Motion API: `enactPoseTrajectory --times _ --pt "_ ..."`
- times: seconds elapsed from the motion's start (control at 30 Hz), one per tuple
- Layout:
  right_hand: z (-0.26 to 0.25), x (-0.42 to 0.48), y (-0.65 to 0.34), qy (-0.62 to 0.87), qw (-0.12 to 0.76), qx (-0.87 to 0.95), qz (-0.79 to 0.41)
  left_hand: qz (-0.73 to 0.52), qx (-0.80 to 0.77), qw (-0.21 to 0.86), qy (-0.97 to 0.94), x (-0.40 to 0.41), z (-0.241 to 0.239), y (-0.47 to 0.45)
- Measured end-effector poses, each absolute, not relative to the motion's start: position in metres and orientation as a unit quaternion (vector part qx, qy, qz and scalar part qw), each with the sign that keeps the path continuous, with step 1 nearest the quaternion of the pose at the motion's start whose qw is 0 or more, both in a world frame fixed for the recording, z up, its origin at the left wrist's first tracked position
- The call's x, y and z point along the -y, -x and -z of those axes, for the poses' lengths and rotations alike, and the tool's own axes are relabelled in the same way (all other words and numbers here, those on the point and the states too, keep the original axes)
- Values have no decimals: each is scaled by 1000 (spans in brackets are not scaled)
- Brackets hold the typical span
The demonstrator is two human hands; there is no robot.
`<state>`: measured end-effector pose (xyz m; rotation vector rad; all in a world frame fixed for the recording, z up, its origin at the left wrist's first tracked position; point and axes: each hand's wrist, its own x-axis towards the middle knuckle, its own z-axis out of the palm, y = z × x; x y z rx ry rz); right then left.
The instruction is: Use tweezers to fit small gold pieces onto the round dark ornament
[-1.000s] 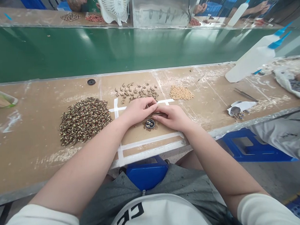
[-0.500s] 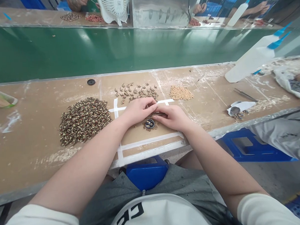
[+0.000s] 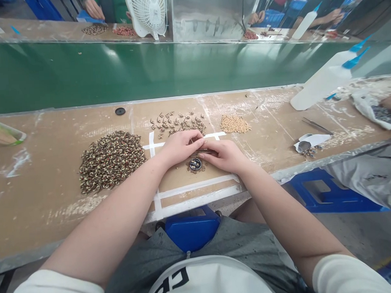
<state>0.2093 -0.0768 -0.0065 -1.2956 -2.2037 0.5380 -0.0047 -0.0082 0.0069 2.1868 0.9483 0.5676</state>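
Observation:
My left hand (image 3: 179, 146) and my right hand (image 3: 225, 155) meet over a white-taped square on the brown bench (image 3: 56, 198). Both have their fingers pinched together. The right hand grips thin metal tweezers (image 3: 204, 151) that point left to the left fingertips, which pinch something too small to name. Just below the hands lies a small round dark dish (image 3: 195, 164) with a few tiny parts in it. A big heap of small brown and gold parts (image 3: 111, 160) lies to the left of my left hand. Scattered similar parts (image 3: 178, 121) lie just beyond the hands.
A small pile of tan beads (image 3: 235, 124) lies beyond my right hand. White squeeze bottles with blue caps (image 3: 324, 80), spare tweezers (image 3: 316, 125) and a plastic bag (image 3: 370, 108) are at the right. A green conveyor belt (image 3: 148, 67) runs behind. Other people's hands work across it.
The view has shifted slightly; my hands stay together in the same place over the dish, with the tweezers still between them.

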Motion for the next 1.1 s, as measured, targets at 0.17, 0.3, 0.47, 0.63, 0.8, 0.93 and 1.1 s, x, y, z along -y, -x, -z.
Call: enactPoseTrajectory --times 0.17,0.3,0.47,0.63,0.8,0.93,1.1 --pt "8 77 -211 483 283 806 -192 -247 -366 342 -829 7 -8 6" --pt "9 76 -212 501 323 780 -189 -259 -355 325 -837 8 -8 7" --pt "8 75 -212 501 361 764 -187 -271 -357 307 -840 9 -11 8" --pt "8 76 -213 496 373 763 -180 -258 -357 278 -854 9 -12 8" --pt "10 76 -214 490 378 766 -176 -258 -355 267 -858 8 -10 8" --pt "9 77 -214 490 370 770 -174 -275 -350 270 -854 9 -9 9" --pt "7 78 -214 490 362 775 -170 -297 -354 265 -847 10 -10 10"
